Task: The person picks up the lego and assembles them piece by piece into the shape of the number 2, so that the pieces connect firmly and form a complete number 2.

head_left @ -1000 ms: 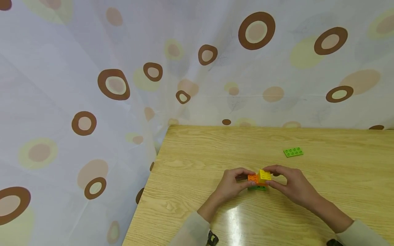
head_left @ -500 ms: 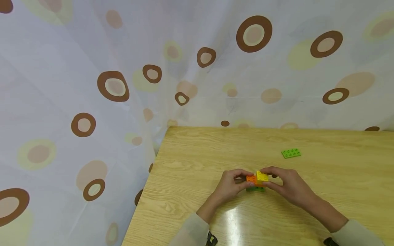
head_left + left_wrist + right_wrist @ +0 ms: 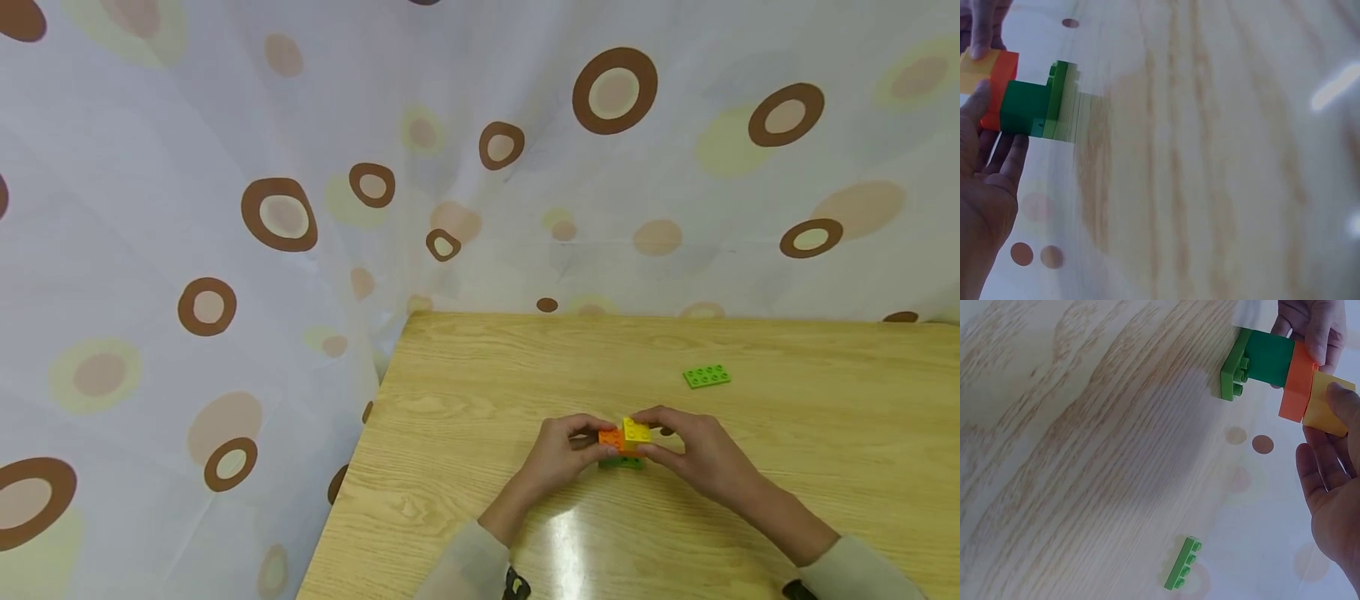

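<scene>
A small tower of toy building bricks stands on the wooden table between both hands. Its base is a light green studded plate, with a dark green brick over one end. Above that lies an orange brick, and a yellow brick tops its right part. My left hand pinches the orange brick between thumb and fingers from the left. From the right, my right hand grips the yellow brick, thumb at the near side and fingers at the far side.
A second light green studded plate lies flat farther back on the wooden table, right of the tower. A white curtain with brown rings hangs along the table's back and left edges.
The whole head view shifts slightly, hands and bricks drifting a little left together. Both hands keep their hold, and the tower looks the same.
</scene>
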Motion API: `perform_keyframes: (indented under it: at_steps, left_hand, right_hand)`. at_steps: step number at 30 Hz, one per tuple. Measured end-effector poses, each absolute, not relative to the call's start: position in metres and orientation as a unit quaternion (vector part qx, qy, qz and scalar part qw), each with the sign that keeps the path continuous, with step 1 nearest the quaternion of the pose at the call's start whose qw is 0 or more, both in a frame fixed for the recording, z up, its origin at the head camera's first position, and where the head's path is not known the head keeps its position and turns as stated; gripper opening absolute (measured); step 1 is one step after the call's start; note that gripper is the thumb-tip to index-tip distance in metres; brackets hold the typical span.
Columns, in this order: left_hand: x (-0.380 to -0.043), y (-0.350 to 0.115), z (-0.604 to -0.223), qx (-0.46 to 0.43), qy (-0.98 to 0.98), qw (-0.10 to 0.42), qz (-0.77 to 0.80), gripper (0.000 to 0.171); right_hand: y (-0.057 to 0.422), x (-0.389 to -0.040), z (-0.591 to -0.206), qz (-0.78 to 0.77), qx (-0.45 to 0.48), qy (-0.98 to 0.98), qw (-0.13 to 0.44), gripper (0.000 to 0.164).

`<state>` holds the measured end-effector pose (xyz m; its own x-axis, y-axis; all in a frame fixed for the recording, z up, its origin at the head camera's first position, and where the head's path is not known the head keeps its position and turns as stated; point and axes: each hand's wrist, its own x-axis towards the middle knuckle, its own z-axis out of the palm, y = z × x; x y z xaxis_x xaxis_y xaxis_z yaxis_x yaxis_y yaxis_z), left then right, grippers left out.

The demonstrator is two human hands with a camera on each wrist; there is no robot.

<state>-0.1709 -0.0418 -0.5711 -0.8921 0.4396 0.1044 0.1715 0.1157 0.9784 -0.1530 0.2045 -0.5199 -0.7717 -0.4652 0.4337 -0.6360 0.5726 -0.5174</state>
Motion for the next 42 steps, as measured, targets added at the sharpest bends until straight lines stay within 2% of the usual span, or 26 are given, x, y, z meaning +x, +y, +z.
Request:
perform_keyframes:
  at_steps: [17,21,27,33,42]
  left_hand:
    - [-0.173,-0.040,-0.572,0.222,0.743,0.104,0.622,0.028]
    - [-0.172,-0.043,-0.571,0.206,0.748,0.103,0.623,0.027]
    - [-0.169,-0.042,-0.571,0.202,0.747,0.110,0.624,0.028]
    - [-0.169,-0.041,-0.572,0.203,0.746,0.106,0.625,0.029]
    - [-0.170,-0.041,-0.573,0.200,0.740,0.110,0.632,0.029]
  right_hand:
    - [0.216,-0.157,-0.507,0.357,0.337,-0.865,0.101,0.052]
    - [0.231,-0.174,-0.501,0.374,0.324,-0.864,0.093,0.055]
    - [0.273,-0.206,-0.503,0.383,0.239,-0.890,0.070,0.059]
    - [0.307,-0.233,-0.519,0.382,0.191,-0.904,0.024,0.074]
    - [0.324,-0.251,-0.543,0.360,0.170,-0.917,-0.025,0.077]
